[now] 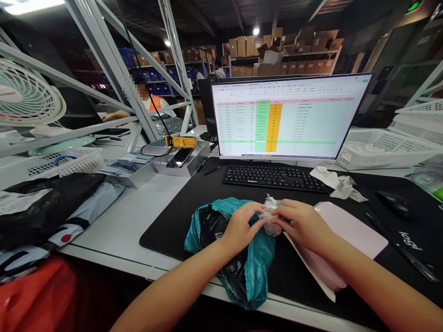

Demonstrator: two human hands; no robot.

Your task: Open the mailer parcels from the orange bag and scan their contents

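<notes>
Both hands meet over the desk mat at a small item in clear bubble wrap [272,227]; what lies inside the wrap I cannot make out. My left hand [244,226] pinches its left side with thumb and fingers. From the right, my right hand [300,222] grips the same wrapped item with its fingertips. Under my left hand and forearm lies a crumpled teal plastic bag [259,272] with a black lining, its mouth open. A pink mailer bag [349,226] rests flat beneath my right wrist and forearm.
A keyboard [273,177] and a monitor [289,117] stand behind my hands. Crumpled white tissue [341,183], a mouse [393,204] and a box knife [417,263] are at right. Black parcels [51,216] cover the left side. A person in an orange vest [157,102] sits beyond the frame.
</notes>
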